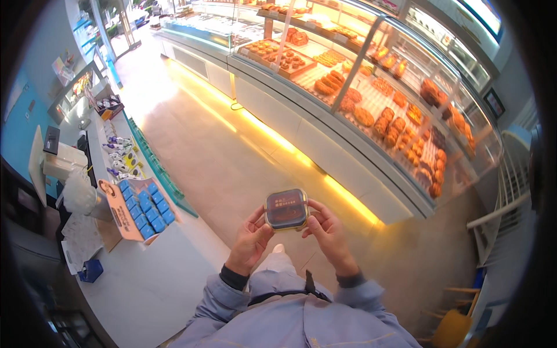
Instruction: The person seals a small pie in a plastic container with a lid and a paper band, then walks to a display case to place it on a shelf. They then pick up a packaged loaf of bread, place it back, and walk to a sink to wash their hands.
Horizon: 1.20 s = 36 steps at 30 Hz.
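A small square box [286, 209] with rounded corners, a dark top and a gold rim is held level in front of my body. Writing and a brown band cross its lid. My left hand [252, 241] grips its left side, thumb at the near corner. On the opposite side, my right hand [325, 230] pinches the edge between thumb and fingers. The box is above the tiled floor [209, 156], apart from the counter and the display case.
Left of me runs a white counter [165, 287] bearing a cardboard display box [119, 209] of blue packets [148, 209]. A glass bakery case [304, 108] with breads stands ahead and right. A white rack [504, 209] and a yellow chair [452, 328] are at the right.
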Available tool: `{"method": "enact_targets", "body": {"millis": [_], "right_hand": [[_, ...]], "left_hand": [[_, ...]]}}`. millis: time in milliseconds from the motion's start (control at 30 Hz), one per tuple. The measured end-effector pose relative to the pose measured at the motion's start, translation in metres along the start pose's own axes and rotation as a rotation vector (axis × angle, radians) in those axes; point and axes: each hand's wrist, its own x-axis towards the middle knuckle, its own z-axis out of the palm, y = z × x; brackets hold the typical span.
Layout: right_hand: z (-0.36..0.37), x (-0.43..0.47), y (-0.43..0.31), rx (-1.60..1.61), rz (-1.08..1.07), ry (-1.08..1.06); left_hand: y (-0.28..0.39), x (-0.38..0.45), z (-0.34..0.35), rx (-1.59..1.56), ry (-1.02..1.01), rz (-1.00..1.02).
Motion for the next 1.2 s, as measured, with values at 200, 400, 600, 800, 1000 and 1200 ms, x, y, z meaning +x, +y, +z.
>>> {"method": "enact_targets", "body": {"millis": [200, 400, 600, 800, 1000, 1200], "right_hand": [[-0.035, 0.147, -0.033, 0.013, -0.020, -0.099], [-0.041, 0.320, -0.053, 0.030, -0.053, -0.217], [0.004, 0.469, -0.041, 0.296, -0.027, -0.091], [0.066, 0.599, -0.050, 0.449, 0.149, -0.209], [0.132, 0.731, -0.032, 0.628, 0.353, -0.321], [0.219, 0.853, -0.021, 0.565, 0.307, -0.330]], "left_hand": [[0.055, 0.138, 0.029, 0.075, -0.050, 0.046], [0.119, 0.269, 0.038, 0.031, 0.058, 0.115], [0.179, 0.384, 0.035, 0.168, 0.301, 0.534], [0.251, 0.472, 0.006, 0.290, 0.452, 0.792], [0.340, 0.551, -0.048, 0.216, 0.478, 0.772], [0.459, 0.624, -0.106, 0.287, 0.486, 0.749]]}}
